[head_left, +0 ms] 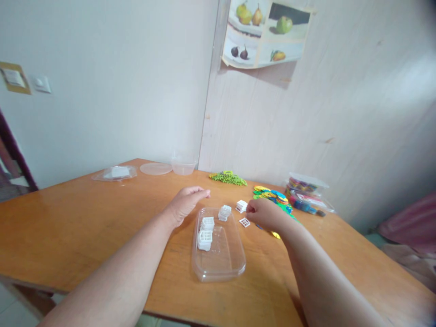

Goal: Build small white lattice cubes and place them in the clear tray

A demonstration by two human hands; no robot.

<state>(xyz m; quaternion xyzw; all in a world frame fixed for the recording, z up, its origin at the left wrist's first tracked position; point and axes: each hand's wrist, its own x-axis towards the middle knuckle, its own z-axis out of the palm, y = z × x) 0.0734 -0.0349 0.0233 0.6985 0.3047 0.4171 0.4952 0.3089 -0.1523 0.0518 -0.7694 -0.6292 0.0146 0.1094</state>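
My left hand (pixel 186 205) hovers by the far left corner of a clear plastic tray (pixel 220 263), thumb and forefinger drawn together with nothing showing between them. Inside the tray stand stacks of small white grid-like plastic pieces: a near stack (pixel 205 240), one behind it (pixel 207 223) and a far stack (pixel 224 213). My right hand (pixel 265 213) is closed beyond the tray's right side, its fingertips beside another white stack (pixel 241 206) on the table. Whatever those fingers may hold is hidden. A single flat white grid piece (pixel 244 222) lies just below them.
Colourful flat pieces (pixel 270 194) are heaped behind my right hand, and a green pile (pixel 228 178) sits farther back. Filled clear boxes (pixel 308 193) stand at the right. A clear bowl (pixel 184 167), a round lid (pixel 156 168) and a clear package (pixel 116 172) line the back left.
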